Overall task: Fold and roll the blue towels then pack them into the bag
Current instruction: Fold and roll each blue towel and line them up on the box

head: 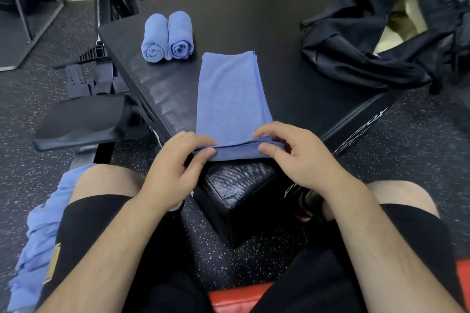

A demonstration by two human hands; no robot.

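the folded towel (230,94) lies as a long strip on the black worktop (279,33), its near end at the edge. it looks soft, light and limp, so i'd take it by both near corners to keep the roll even. the left hand (175,160) and right hand (297,155) each pinch that turned-up end, thumbs under, fingers curled over. two rolled towels (167,37) sit beyond; the bag (368,40) lies at right.

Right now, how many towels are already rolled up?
2: the left roll and the right roll lie touching, side by side, on the platform, beyond the folded towel. More may be hidden inside the bag.
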